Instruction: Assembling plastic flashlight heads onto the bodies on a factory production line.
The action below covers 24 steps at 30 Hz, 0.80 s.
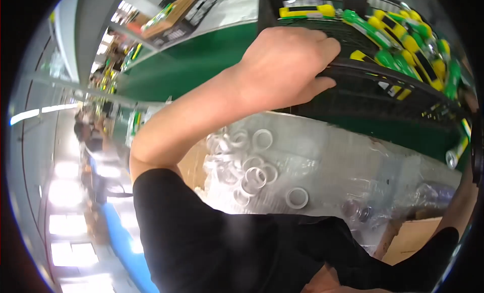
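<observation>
My left hand (290,66) is closed at the near left part of a black plastic crate (348,99), with its fingers over the rim and its thumb below. Inside the crate lie several long green, yellow and black pieces (393,28), whose kind I cannot make out. My right forearm (461,200) reaches up along the far right edge of the view. The right hand there is dark and mostly cut off, so its fingers do not show. A green and white cylindrical piece (456,151) is beside it, just outside the crate.
Several white rings (254,177) lie on a plastic-covered surface (333,162) in front of me. An open cardboard box (411,237) stands at the lower right. Behind my left arm stretches a green work surface (201,56), with a brown and black box (176,18) at its far side.
</observation>
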### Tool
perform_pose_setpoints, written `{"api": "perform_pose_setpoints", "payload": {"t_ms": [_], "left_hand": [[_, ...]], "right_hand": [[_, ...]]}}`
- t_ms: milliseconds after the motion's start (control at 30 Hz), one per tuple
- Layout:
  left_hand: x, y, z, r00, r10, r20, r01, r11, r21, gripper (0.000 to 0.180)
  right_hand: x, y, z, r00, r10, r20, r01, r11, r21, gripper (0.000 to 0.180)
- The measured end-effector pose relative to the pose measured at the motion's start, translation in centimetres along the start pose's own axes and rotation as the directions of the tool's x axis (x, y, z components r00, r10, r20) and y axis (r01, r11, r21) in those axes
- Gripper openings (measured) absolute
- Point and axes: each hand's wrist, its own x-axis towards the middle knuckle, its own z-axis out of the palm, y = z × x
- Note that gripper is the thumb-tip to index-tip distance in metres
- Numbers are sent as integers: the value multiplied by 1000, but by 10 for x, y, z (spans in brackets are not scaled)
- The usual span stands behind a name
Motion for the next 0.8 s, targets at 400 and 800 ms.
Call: {"api": "perform_pose_setpoints", "payload": {"t_ms": [400,800], "left_hand": [[-90,-40,-126,973,-188,-136,182,982,-51,24],[-386,2,-285,791,-577,-204,611,759,224,21]], "right_hand": [[161,78,-19,972,-166,-169,85,910,-405,39],[14,-292,285,932,-273,238,357,808,-469,31]]}}
